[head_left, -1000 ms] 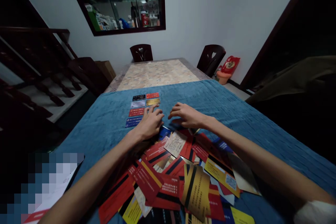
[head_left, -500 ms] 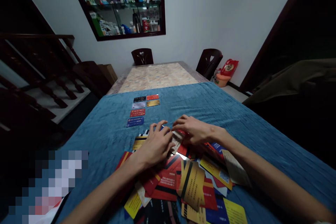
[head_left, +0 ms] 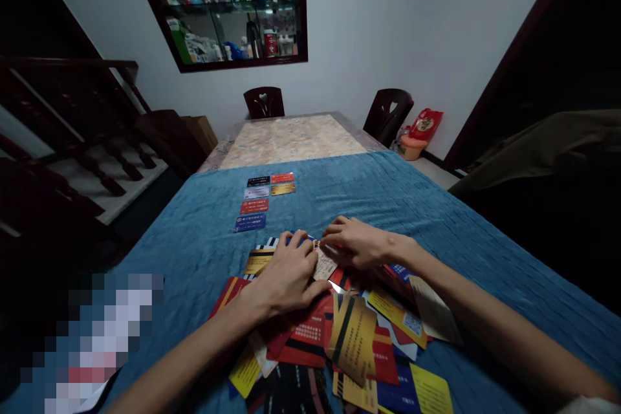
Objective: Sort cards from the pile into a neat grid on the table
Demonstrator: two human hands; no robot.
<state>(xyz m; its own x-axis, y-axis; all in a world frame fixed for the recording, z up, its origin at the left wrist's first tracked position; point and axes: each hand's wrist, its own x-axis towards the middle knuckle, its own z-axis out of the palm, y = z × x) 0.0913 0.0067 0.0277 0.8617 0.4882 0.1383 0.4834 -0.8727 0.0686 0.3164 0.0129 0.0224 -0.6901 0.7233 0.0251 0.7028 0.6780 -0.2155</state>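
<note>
The left hand (head_left: 288, 272), grip spread, and right hand (head_left: 359, 242), grip unclear, block part of the card pile (head_left: 356, 336). A chair (head_left: 264, 103) stands beyond the table's (head_left: 295, 137) far edge.

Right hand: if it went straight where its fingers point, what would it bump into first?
Probably the left hand: the right hand has fingers pointing toward it across the pile of cards. Depth is unclear, so it might brush cards underneath first.

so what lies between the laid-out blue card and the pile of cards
Just bare blue cloth between the laid-out blue card and the pile, in the head view.
</note>
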